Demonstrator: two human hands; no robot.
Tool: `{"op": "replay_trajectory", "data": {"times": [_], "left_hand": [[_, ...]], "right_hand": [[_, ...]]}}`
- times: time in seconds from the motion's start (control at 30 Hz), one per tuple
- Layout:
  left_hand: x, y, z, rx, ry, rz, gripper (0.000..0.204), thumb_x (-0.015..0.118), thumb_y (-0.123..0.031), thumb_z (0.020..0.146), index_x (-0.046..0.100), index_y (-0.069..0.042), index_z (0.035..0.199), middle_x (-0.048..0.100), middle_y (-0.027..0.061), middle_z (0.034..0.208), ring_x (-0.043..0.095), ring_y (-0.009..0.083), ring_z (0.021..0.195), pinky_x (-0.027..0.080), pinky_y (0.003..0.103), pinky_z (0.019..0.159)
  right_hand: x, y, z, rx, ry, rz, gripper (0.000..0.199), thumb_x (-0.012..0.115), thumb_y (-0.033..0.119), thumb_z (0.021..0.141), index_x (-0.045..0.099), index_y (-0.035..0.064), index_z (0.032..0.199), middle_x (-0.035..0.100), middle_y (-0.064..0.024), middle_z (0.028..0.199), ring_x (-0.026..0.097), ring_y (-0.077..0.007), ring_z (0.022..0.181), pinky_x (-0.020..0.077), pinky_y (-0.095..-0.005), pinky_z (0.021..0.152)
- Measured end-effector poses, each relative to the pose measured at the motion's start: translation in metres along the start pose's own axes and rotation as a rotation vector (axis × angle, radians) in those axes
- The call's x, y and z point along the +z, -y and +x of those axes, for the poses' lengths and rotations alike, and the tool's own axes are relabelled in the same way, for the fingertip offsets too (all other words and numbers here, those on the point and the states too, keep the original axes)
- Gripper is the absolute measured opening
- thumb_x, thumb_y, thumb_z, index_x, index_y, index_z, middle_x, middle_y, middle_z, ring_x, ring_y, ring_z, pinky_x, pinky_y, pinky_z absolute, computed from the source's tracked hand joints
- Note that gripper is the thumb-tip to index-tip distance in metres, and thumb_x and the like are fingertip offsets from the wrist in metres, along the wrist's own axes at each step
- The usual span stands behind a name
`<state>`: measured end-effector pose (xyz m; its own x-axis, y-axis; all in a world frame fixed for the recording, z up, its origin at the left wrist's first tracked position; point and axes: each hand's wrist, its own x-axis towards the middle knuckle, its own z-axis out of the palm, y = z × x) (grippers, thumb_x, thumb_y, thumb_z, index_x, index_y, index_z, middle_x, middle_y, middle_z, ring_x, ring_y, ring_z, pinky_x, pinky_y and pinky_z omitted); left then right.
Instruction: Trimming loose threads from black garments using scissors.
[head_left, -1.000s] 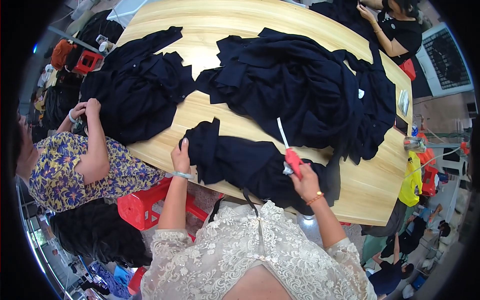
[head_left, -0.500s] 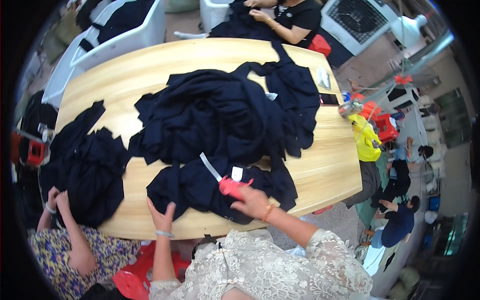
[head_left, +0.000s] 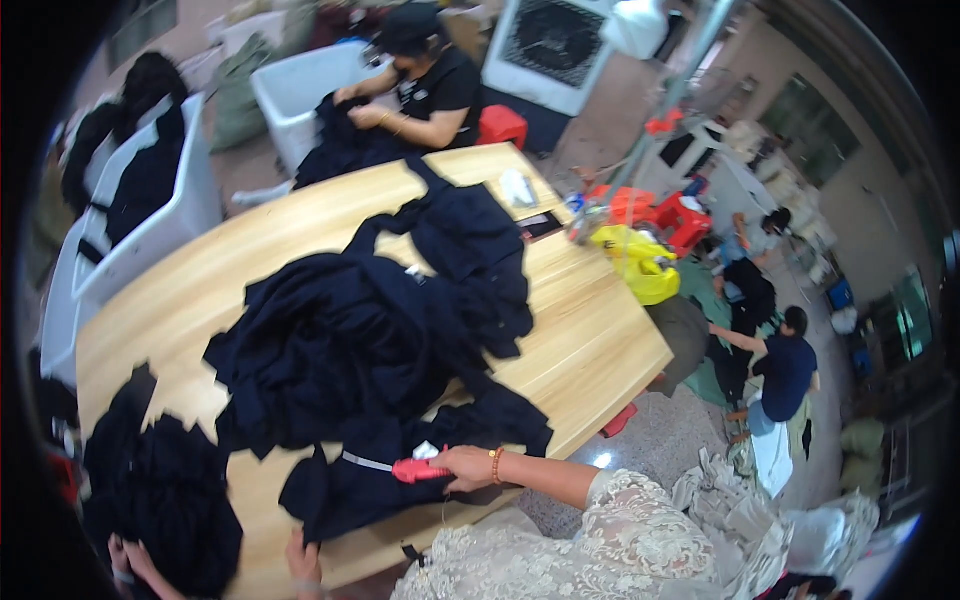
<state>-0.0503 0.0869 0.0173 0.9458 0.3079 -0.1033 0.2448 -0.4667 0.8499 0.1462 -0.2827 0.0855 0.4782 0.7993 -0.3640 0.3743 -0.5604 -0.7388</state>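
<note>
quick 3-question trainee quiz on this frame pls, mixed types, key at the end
1. True or false: the person's right hand holds a red-handled cutting tool over the dark navy garment lying at the near edge of the long light wooden table.
2. Multiple choice: where is the person's left hand? A) raised above the table B) on the near end of that navy garment C) on the yellow bag
3. Fill in: the large heap of dark navy clothes lies at the ___ of the table.

Key: 1 true; 2 B; 3 middle
</note>
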Motion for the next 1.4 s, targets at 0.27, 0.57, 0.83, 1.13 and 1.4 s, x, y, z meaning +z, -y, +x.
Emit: {"op": "replay_trajectory", "data": {"times": [0.27, 0.57, 0.83, 1.13, 1.4], "left_hand": [[-0.070, -0.063, 0.061, -0.124, -0.421, -0.356, 0.024, 0.053, -0.019, 0.091, 0.063, 0.003, 0.096, 0.061, 0.0078, 0.080, 0.056, 0.0163, 0.072, 0.048, 0.027, 0.067], [0.028, -0.001, 0.037, -0.068, -0.152, 0.180, 0.051, 0.068, -0.014, 0.080, 0.049, 0.001, 0.124, 0.052, 0.0182, 0.116, 0.049, 0.0277, 0.108, 0.041, 0.038, 0.091], [0.020, 0.115, -0.024, 0.427, -0.234, 0.766, 0.026, 0.060, -0.012, 0.077, 0.060, 0.006, 0.095, 0.061, 0.0195, 0.089, 0.057, 0.0300, 0.079, 0.045, 0.039, 0.072], [-0.007, -0.044, 0.045, -0.138, -0.364, 0.081, 0.016, 0.067, -0.015, 0.079, 0.064, 0.000, 0.081, 0.062, 0.0121, 0.070, 0.058, 0.0170, 0.064, 0.047, 0.028, 0.064], [0.006, -0.025, 0.068, -0.361, -0.618, -0.453, 0.018, 0.068, -0.018, 0.082, 0.064, -0.001, 0.085, 0.057, -0.0020, 0.069, 0.049, 0.0050, 0.064, 0.042, 0.020, 0.059]], "right_hand": [[-0.062, 0.011, 0.006, -0.075, -0.450, -0.156, 0.031, 0.070, 0.021, 0.073, 0.050, 0.0024, 0.088, 0.059, -0.0190, 0.088, 0.058, -0.0376, 0.086, 0.0460, -0.0447, 0.072], [-0.008, -0.001, 0.014, 0.074, -0.597, -0.202, 0.042, 0.068, 0.026, 0.075, 0.050, -0.0003, 0.102, 0.057, -0.0190, 0.098, 0.059, -0.0372, 0.085, 0.0489, -0.0434, 0.072], [0.095, -0.016, 0.048, 0.146, -0.318, -0.360, 0.024, 0.055, 0.011, 0.076, 0.053, 0.0045, 0.099, 0.060, -0.0156, 0.084, 0.063, -0.0315, 0.072, 0.0483, -0.0411, 0.061], [0.035, -0.026, -0.001, 0.153, -0.493, -0.203, 0.030, 0.069, 0.018, 0.074, 0.053, 0.0041, 0.096, 0.062, -0.0176, 0.090, 0.061, -0.0365, 0.082, 0.0500, -0.0444, 0.071], [0.054, -0.022, 0.014, 0.284, -0.298, -0.316, 0.032, 0.069, 0.014, 0.074, 0.048, 0.0020, 0.094, 0.060, -0.0192, 0.093, 0.060, -0.0405, 0.082, 0.0493, -0.0458, 0.071]]}}
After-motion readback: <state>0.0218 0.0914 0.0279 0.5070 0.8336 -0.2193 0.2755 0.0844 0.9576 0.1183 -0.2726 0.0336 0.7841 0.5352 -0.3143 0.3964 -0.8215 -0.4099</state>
